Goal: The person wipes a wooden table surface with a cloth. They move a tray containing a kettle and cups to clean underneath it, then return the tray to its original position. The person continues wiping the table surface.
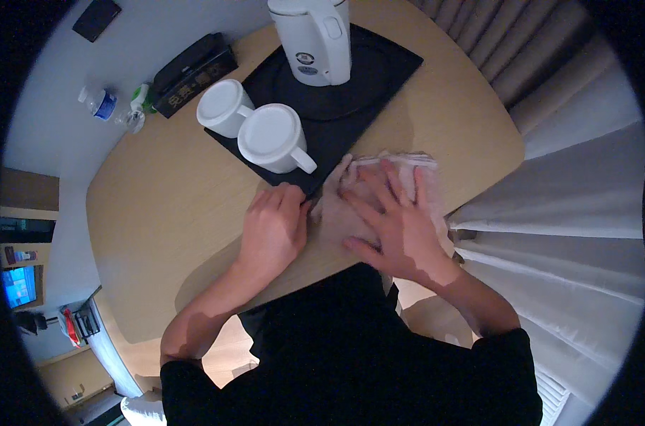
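Observation:
My left hand [274,226] has its fingers curled at the near corner of a black tray [328,133], gripping that corner. My right hand [399,218] lies spread, palm down, on a pale pinkish cloth [338,223] on the wooden table [168,207], just right of the tray. Two white mugs, one nearer [272,133] and one farther [221,104], sit upside down at the tray's left edge, the nearer with its handle towards my hands. A white electric kettle [314,45] stands at the tray's far part.
A black box with writing [195,74] sits at the table's far left edge, with plastic bottles, one of them blue-labelled [105,105], beside it. Pale curtains [556,197] hang along the right. A lit screen [20,286] shows at far left.

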`<move>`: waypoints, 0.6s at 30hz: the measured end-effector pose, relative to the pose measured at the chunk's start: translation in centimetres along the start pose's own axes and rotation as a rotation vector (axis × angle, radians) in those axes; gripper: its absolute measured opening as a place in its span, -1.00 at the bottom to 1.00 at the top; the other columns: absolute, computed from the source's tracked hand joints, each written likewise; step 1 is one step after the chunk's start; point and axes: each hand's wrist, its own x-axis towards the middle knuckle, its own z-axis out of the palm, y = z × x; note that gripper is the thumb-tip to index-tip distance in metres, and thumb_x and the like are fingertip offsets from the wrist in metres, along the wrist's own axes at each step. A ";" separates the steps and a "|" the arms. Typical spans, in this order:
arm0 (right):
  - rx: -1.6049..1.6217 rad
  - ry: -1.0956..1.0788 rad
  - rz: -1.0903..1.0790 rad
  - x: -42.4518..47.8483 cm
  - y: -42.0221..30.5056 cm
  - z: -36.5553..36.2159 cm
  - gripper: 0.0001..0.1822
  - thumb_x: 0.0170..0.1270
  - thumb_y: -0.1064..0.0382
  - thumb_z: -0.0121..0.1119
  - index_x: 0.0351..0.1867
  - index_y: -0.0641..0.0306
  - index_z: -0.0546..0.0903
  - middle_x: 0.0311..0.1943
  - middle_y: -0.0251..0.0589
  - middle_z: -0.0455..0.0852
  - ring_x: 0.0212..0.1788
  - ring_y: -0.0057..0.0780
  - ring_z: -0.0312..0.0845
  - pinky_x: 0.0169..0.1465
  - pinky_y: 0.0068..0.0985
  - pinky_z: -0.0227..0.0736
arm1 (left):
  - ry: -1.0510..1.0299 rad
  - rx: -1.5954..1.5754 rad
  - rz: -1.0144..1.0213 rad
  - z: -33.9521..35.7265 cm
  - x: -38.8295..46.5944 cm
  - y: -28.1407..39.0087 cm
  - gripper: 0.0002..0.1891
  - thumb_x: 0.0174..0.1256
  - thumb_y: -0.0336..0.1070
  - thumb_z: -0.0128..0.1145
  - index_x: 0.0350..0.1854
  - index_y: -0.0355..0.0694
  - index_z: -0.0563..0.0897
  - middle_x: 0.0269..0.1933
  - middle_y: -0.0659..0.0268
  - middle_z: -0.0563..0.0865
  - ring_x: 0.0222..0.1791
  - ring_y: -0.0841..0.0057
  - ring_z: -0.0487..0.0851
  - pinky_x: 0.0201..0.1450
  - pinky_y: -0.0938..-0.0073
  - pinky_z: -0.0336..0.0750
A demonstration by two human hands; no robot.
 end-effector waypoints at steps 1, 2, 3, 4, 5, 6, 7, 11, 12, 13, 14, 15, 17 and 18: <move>0.023 -0.003 -0.016 -0.1 -0.5 0.2 -0.25 0.32 -0.27 0.32 0.47 -0.01 0.59 0.60 -0.03 0.36 0.71 0.16 0.02 0.63 0.42 -0.30 | 0.002 -0.018 -0.001 -0.1 0.1 0.2 -0.87 0.24 -0.52 0.31 -0.26 -0.32 0.60 -0.31 -0.01 0.66 -0.27 -0.10 0.63 -0.21 -0.04 0.50; 0.036 -0.013 -0.030 -0.1 -0.9 0.4 -0.26 0.33 -0.27 0.31 0.46 0.00 0.60 0.60 -0.03 0.36 0.71 0.15 0.02 0.62 0.42 -0.30 | 0.004 -0.037 -0.002 -0.1 0.2 0.4 -0.88 0.24 -0.53 0.31 -0.26 -0.32 0.60 -0.31 -0.02 0.66 -0.27 -0.11 0.62 -0.21 -0.05 0.50; 0.032 -0.013 -0.052 0.0 -1.2 0.5 -0.28 0.33 -0.27 0.30 0.45 0.01 0.61 0.60 -0.03 0.37 0.71 0.15 0.03 0.62 0.42 -0.30 | 0.005 -0.027 0.007 -0.3 0.3 0.5 -0.88 0.25 -0.52 0.30 -0.26 -0.32 0.58 -0.30 -0.01 0.65 -0.27 -0.09 0.62 -0.20 -0.03 0.50; 0.028 -0.014 -0.074 0.2 -1.6 0.6 -0.29 0.34 -0.26 0.30 0.43 0.01 0.62 0.59 -0.03 0.37 0.71 0.14 0.03 0.62 0.42 -0.29 | 0.005 -0.018 0.015 -0.4 0.4 0.6 -0.87 0.27 -0.51 0.29 -0.26 -0.32 0.57 -0.30 0.00 0.65 -0.27 -0.07 0.63 -0.20 -0.02 0.51; 0.004 -0.007 -0.098 0.4 -1.8 0.7 -0.30 0.35 -0.26 0.29 0.42 0.02 0.63 0.59 -0.04 0.39 0.71 0.14 0.03 0.62 0.42 -0.29 | 0.006 -0.009 0.024 -0.5 0.4 0.7 -0.87 0.28 -0.50 0.29 -0.26 -0.31 0.56 -0.30 0.01 0.64 -0.27 -0.06 0.64 -0.19 -0.01 0.51; -0.001 -0.006 -0.106 0.5 -1.8 0.8 -0.31 0.35 -0.26 0.28 0.41 0.03 0.63 0.58 -0.04 0.39 0.71 0.13 0.04 0.62 0.43 -0.28 | 0.012 -0.017 0.021 -0.5 0.5 0.9 -0.87 0.28 -0.50 0.28 -0.26 -0.31 0.56 -0.30 0.01 0.64 -0.28 -0.06 0.63 -0.19 -0.02 0.51; -0.008 -0.005 -0.115 0.7 -1.9 0.9 -0.31 0.35 -0.26 0.28 0.40 0.03 0.64 0.58 -0.05 0.40 0.71 0.12 0.04 0.62 0.43 -0.27 | 0.019 -0.025 0.019 -0.6 0.5 1.1 -0.88 0.29 -0.51 0.28 -0.26 -0.31 0.56 -0.30 0.00 0.64 -0.28 -0.07 0.63 -0.19 -0.03 0.50; -0.009 0.017 -0.094 1.7 -0.6 1.7 -0.33 0.35 -0.25 0.26 0.38 0.05 0.66 0.56 -0.07 0.42 0.70 0.08 0.07 0.61 0.43 -0.23 | 0.025 -0.040 0.029 -0.5 0.5 1.2 -0.88 0.30 -0.52 0.27 -0.26 -0.31 0.56 -0.30 -0.01 0.64 -0.28 -0.08 0.62 -0.19 -0.04 0.49; -0.027 0.035 -0.083 1.9 -0.3 1.8 -0.34 0.35 -0.23 0.26 0.38 0.06 0.66 0.56 -0.07 0.43 0.70 0.07 0.07 0.61 0.43 -0.22 | 0.017 -0.032 0.030 -0.7 0.5 1.2 -0.88 0.30 -0.52 0.27 -0.25 -0.32 0.56 -0.30 -0.01 0.65 -0.27 -0.08 0.63 -0.18 -0.03 0.50; -0.045 0.048 -0.073 2.4 0.0 2.0 -0.34 0.35 -0.22 0.26 0.37 0.06 0.66 0.55 -0.06 0.44 0.70 0.06 0.08 0.61 0.42 -0.21 | 0.008 -0.025 0.031 -0.9 0.5 1.2 -0.88 0.30 -0.53 0.27 -0.25 -0.32 0.56 -0.30 -0.01 0.65 -0.27 -0.08 0.63 -0.18 -0.03 0.50; -0.069 0.062 -0.056 2.7 0.3 2.0 -0.34 0.35 -0.21 0.26 0.38 0.07 0.66 0.55 -0.06 0.45 0.70 0.05 0.09 0.61 0.41 -0.21 | -0.001 -0.018 0.033 -1.0 0.5 1.1 -0.89 0.30 -0.53 0.27 -0.25 -0.33 0.56 -0.29 -0.02 0.65 -0.26 -0.08 0.63 -0.18 -0.03 0.50; -0.085 0.074 -0.037 2.9 0.7 2.1 -0.34 0.35 -0.20 0.26 0.38 0.08 0.65 0.54 -0.05 0.46 0.69 0.04 0.10 0.61 0.41 -0.20 | 0.006 -0.026 0.020 -1.0 0.4 1.2 -0.89 0.30 -0.54 0.28 -0.25 -0.33 0.57 -0.29 -0.03 0.65 -0.27 -0.09 0.63 -0.20 -0.03 0.49; -0.105 0.096 0.008 3.5 1.6 2.1 -0.33 0.33 -0.19 0.27 0.38 0.09 0.65 0.53 -0.04 0.48 0.69 0.03 0.14 0.61 0.39 -0.17 | 0.020 -0.040 -0.006 -0.9 0.2 1.1 -0.88 0.29 -0.55 0.29 -0.26 -0.34 0.57 -0.29 -0.05 0.65 -0.28 -0.11 0.62 -0.23 -0.03 0.48; -0.115 0.106 0.034 3.8 2.1 2.0 -0.32 0.32 -0.19 0.27 0.38 0.10 0.65 0.52 -0.03 0.49 0.68 0.03 0.15 0.61 0.39 -0.16 | 0.024 -0.044 -0.004 -0.9 0.2 1.1 -0.88 0.29 -0.55 0.29 -0.26 -0.34 0.57 -0.30 -0.04 0.65 -0.28 -0.10 0.62 -0.23 -0.03 0.48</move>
